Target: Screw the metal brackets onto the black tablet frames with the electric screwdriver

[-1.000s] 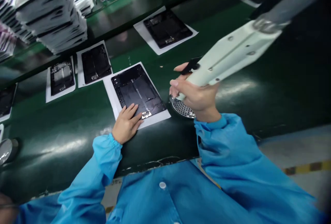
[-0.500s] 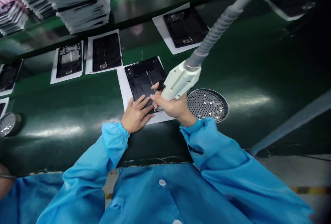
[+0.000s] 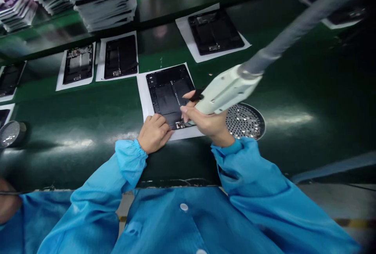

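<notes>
Right hand point(image 3: 210, 123) clenches the pale hose-fed tool point(image 3: 226, 89), its tip slanting down-left onto the black tablet housing point(image 3: 166, 91)'s near edge, while left hand point(image 3: 154, 132), gripping nothing, presses loosely curled fingers on its near-left corner.

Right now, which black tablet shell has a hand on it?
The shell beside the perforated metal disc: left hand on it, right hand aiming pale hose tool.

1. Black tablet housing point(image 3: 169, 93): lies flat with its open side up, inner ribs and a small metal part at the near edge showing. It sits on a white sheet point(image 3: 143, 97) on the green bench point(image 3: 88, 121), slightly skewed. The left hand point(image 3: 154, 130) rests on its near-left corner.
2. Pale handheld tool point(image 3: 226, 89): long boxy body, with a grey hose point(image 3: 299, 27) leaving the far end up-right. It is tilted, tip down over the housing's near-right edge, and gripped in the right hand point(image 3: 205, 121).
</notes>
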Action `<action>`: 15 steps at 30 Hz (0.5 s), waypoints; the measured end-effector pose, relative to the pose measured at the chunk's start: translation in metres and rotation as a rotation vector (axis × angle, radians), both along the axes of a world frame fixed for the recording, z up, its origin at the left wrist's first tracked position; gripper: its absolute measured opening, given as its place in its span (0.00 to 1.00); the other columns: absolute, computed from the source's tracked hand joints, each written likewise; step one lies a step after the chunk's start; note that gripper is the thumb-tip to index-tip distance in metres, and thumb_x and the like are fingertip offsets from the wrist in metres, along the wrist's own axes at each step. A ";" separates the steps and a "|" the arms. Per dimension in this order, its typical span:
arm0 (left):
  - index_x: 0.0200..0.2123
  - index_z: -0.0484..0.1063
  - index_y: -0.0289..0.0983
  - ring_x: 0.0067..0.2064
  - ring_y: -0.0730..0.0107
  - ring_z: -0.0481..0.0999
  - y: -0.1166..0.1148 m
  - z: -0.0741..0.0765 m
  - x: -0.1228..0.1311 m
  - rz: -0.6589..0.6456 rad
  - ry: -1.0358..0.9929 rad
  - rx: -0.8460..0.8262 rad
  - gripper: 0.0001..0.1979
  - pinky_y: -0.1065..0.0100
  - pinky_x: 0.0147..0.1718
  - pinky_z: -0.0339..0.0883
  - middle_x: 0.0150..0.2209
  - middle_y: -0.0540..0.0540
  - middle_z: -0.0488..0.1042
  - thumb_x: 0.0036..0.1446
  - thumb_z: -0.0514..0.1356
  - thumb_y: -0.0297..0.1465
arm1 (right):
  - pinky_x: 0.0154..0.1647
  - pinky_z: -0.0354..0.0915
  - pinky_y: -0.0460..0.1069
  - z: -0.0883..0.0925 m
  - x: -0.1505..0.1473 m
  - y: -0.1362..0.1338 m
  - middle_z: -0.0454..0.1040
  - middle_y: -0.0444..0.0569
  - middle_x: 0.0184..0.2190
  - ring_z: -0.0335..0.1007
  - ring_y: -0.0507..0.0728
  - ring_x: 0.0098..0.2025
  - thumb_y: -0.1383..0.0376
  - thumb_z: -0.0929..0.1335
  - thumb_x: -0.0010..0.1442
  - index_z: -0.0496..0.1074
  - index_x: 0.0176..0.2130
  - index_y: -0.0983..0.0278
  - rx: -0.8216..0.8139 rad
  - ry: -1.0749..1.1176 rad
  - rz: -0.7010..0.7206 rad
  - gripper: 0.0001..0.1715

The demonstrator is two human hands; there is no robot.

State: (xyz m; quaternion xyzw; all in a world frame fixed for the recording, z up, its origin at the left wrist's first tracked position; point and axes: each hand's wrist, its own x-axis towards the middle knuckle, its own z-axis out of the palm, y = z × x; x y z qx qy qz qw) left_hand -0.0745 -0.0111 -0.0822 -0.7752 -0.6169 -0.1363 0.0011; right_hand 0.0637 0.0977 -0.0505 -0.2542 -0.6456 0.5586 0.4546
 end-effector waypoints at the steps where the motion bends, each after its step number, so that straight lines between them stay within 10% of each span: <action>1: 0.29 0.73 0.34 0.40 0.61 0.69 -0.006 0.002 0.000 -0.006 0.000 -0.001 0.16 0.61 0.36 0.60 0.34 0.43 0.74 0.65 0.54 0.37 | 0.24 0.68 0.49 0.003 0.004 0.002 0.68 0.37 0.16 0.65 0.51 0.17 0.67 0.71 0.51 0.68 0.38 0.63 0.000 0.020 -0.027 0.12; 5: 0.30 0.74 0.36 0.40 0.62 0.73 -0.026 0.013 -0.009 0.106 -0.091 -0.002 0.18 0.62 0.36 0.62 0.34 0.43 0.76 0.63 0.55 0.43 | 0.22 0.67 0.49 0.009 0.019 0.014 0.67 0.36 0.15 0.64 0.51 0.16 0.67 0.72 0.50 0.69 0.37 0.61 0.026 0.104 -0.113 0.12; 10: 0.27 0.73 0.38 0.30 0.60 0.73 -0.016 0.029 -0.026 0.800 -0.118 -0.254 0.25 0.64 0.28 0.60 0.26 0.44 0.75 0.52 0.59 0.56 | 0.20 0.66 0.51 0.010 0.029 0.017 0.66 0.38 0.15 0.64 0.52 0.15 0.60 0.75 0.50 0.70 0.36 0.59 0.055 0.077 -0.167 0.15; 15: 0.13 0.63 0.38 0.22 0.71 0.65 -0.003 0.021 -0.034 0.602 -0.464 -0.369 0.19 0.69 0.24 0.54 0.16 0.51 0.63 0.51 0.61 0.39 | 0.27 0.68 0.54 0.017 0.037 0.010 0.67 0.42 0.17 0.66 0.55 0.19 0.61 0.74 0.54 0.70 0.36 0.57 0.016 -0.010 -0.151 0.11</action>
